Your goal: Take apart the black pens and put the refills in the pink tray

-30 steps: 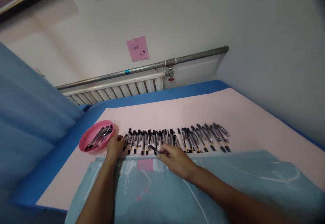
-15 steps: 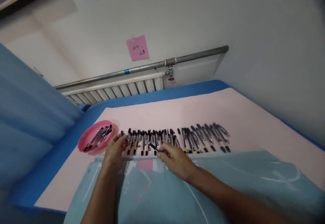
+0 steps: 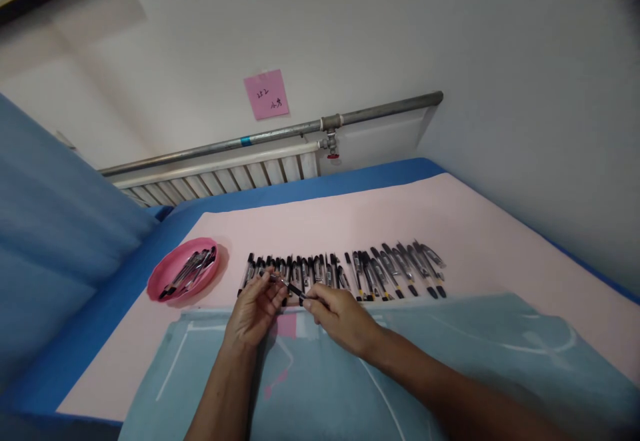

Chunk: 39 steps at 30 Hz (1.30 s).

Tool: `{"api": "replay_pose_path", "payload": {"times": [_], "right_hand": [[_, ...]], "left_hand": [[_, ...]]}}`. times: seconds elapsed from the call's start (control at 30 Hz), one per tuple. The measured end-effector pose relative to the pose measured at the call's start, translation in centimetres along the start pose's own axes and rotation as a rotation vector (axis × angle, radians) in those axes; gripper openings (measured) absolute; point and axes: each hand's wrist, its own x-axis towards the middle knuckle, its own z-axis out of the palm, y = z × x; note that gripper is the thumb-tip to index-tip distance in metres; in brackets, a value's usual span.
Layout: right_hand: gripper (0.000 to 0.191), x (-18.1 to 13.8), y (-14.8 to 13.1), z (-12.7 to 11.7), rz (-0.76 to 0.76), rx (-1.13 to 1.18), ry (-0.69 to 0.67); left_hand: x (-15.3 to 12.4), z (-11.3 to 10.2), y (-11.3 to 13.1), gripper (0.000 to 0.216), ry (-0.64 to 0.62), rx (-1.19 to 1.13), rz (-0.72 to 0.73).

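Pink-covered counter (image 3: 320,221) held rowed pens (image 3: 358,262), bowl (image 3: 167,264) holding more; right grip (image 3: 345,318) pinched one pen (image 3: 296,291), apparently unfinished, left grip (image 3: 253,311) half-closed, contents unclear.

Bare left hand (image 3: 256,311), bare right hand (image 3: 340,316), bare forearms (image 3: 223,384)

Up on the wall (image 3: 360,34), the pink note (image 3: 267,95) shows a handwritten 252 (image 3: 263,94), and just below it sit more characters (image 3: 277,104), too small to read surely!
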Motion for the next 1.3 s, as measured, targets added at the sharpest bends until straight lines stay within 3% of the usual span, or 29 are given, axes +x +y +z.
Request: {"api": "replay_pose_path", "payload": {"times": [0.67,1.07,1.3], "right_hand": [[0.016,0.3,1.4,0.7,-0.031,-0.165,0.024],[0.014,0.1,2.1,1.1,-0.123,-0.244,0.041],[0.016,0.4,2.3,1.5,-0.103,-0.281,0.071]], "left_hand": [[-1.0,0.7,-2.6,0.022,-0.136,0.424,0.084],[-1.2,0.7,-3.0,0.022,-0.134,0.419,0.077],[-1.2,0.6,-3.2,0.021,-0.139,0.461,0.084]]}}
